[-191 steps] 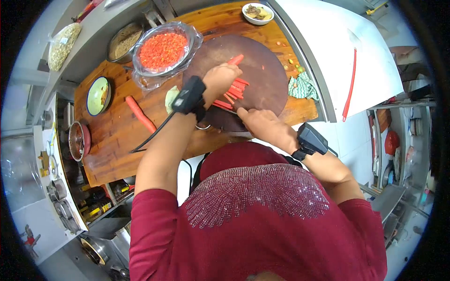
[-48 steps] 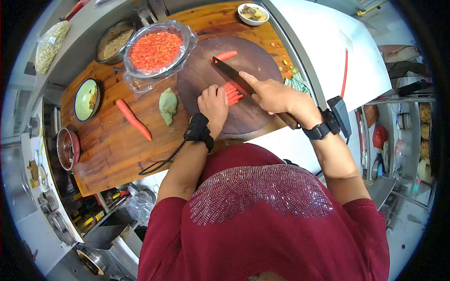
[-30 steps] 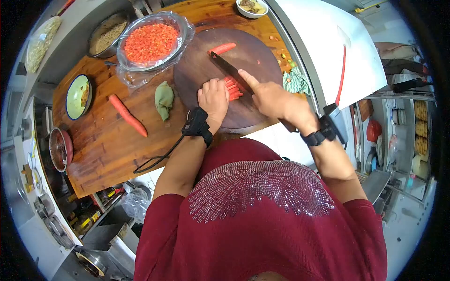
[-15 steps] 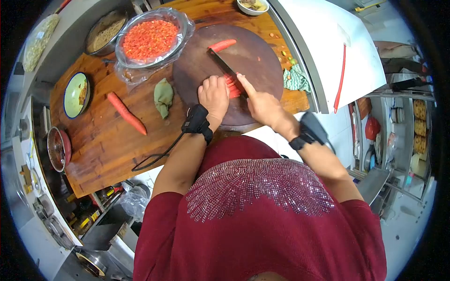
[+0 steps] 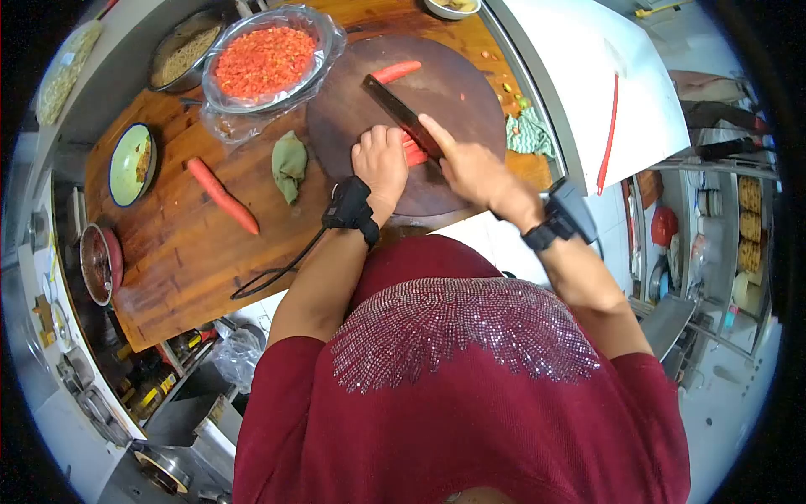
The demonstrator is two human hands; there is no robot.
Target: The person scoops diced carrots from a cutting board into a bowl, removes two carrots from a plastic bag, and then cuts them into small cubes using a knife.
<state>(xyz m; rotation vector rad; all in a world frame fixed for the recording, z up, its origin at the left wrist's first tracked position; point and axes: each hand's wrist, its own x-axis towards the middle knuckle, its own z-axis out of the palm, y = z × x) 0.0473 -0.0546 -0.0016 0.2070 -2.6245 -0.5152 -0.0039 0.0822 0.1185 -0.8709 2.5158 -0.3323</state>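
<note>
My right hand [image 5: 474, 172] is wrapped round the handle end of a dark cleaver [image 5: 393, 107], whose blade slants up and left over the round wooden board [image 5: 449, 80]. Orange-red cut carrot pieces [image 5: 414, 151] lie on the board beside the blade. My left hand [image 5: 380, 166] presses on them from the left, fingers bent and together, their tips close to the blade. Part of another carrot [image 5: 397, 71] rests near the board's far side, beyond the cleaver's tip.
Left of the board are a green cloth [image 5: 289, 166], a whole carrot [image 5: 222, 196], a plastic-lined bowl of chopped red pieces [image 5: 264, 63], a green bowl [image 5: 133, 165] and a red bowl [image 5: 102, 265]. A striped cloth [image 5: 529, 134] lies to the right.
The cleaver's blade has tilted, showing more of its flat side, and its tip has shifted slightly left. My left hand stays on the carrot pieces. The whole view has shifted slightly.
</note>
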